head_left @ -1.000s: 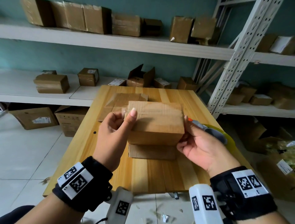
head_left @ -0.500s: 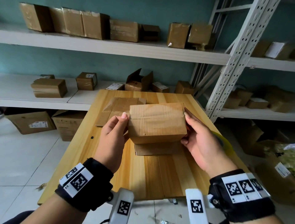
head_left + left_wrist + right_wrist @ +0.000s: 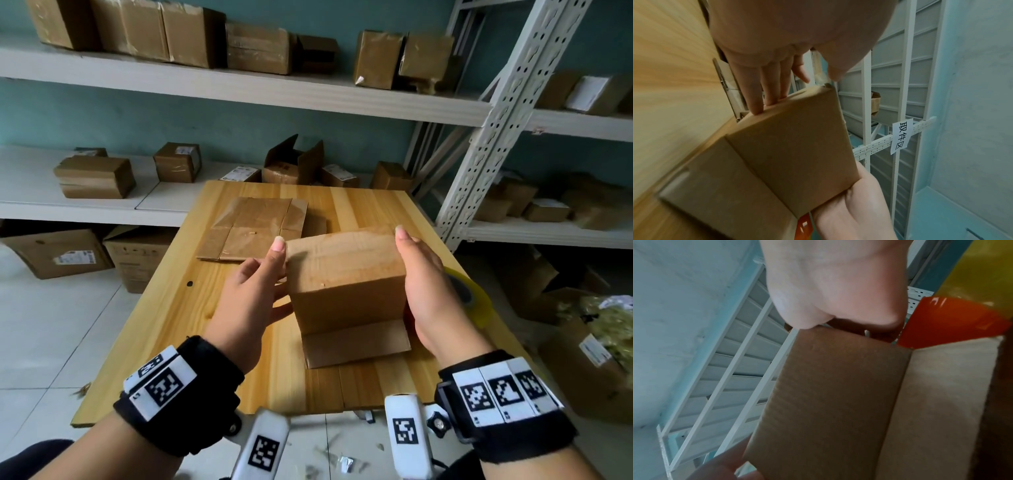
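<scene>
While both hands are pressing in from either side, the cardboard box (image 3: 346, 277) is standing on the wooden table (image 3: 164, 308), toward its right half. One open flap (image 3: 356, 342) is lying flat on the wood toward the person. The left hand (image 3: 255, 291) is touching the box's left end with straight fingers (image 3: 756, 97), thumb pointing up at the top corner, gripping nothing. The right hand (image 3: 424, 284) is laying its palm flat against the right end, thumb up along the top edge. Its fingers are mostly hiding behind the box and seem to be lying straight as well. Flattened cardboard (image 3: 253, 233) is lying just behind the box. A yellow tape roll (image 3: 479, 301) is sitting just beyond the right hand, at the table's right edge.
</scene>
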The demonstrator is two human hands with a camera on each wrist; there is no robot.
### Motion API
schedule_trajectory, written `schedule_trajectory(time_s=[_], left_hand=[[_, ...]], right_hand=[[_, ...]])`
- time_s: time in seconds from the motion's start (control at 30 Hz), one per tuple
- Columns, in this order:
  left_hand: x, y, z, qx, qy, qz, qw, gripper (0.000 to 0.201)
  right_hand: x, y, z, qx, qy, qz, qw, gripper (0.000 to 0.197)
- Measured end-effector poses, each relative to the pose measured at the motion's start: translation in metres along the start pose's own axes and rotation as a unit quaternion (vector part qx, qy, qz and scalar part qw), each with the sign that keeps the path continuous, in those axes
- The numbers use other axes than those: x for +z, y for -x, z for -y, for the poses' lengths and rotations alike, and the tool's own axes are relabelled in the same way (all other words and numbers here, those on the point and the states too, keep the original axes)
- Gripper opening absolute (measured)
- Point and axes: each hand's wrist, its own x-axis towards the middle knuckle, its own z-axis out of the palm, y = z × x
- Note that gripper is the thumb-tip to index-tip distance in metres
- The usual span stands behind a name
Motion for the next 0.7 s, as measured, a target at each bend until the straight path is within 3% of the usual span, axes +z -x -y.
schedule_trajectory(time_s=[0.1,0.23,0.37,0.47,0.53,0.7], left_hand=[[0.000,0.001,-0.004,-0.009,-0.035,-0.003,0.999,0.048],[0.001,0.002,-0.007,-0.018,-0.058,-0.007,0.998,0.033],[-0.010,-0.001,-0.017,-0.025,-0.087,0.009,0.996,0.031],[-0.023,-0.004,-0.023,-0.034,-0.070,0.046,0.996,0.033],[-0.028,-0.003,-0.026,-0.032,-0.048,0.059,0.997,0.021],[-0.028,0.004,-0.028,0.025,-0.007,0.071,0.997,0.026]], right_hand=[[-0.004,-0.001,0.002,-0.004,0.008,-0.013,1.000,0.047],[-0.007,-0.003,-0.001,-0.055,0.073,0.029,0.995,0.041],[-0.008,-0.005,-0.006,-0.076,0.173,0.091,0.978,0.042],[-0.005,-0.005,-0.011,-0.078,0.198,0.094,0.972,0.041],[-0.002,-0.006,-0.014,-0.107,0.216,0.085,0.967,0.041],[0.005,-0.008,-0.016,-0.134,0.259,0.090,0.952,0.043]])
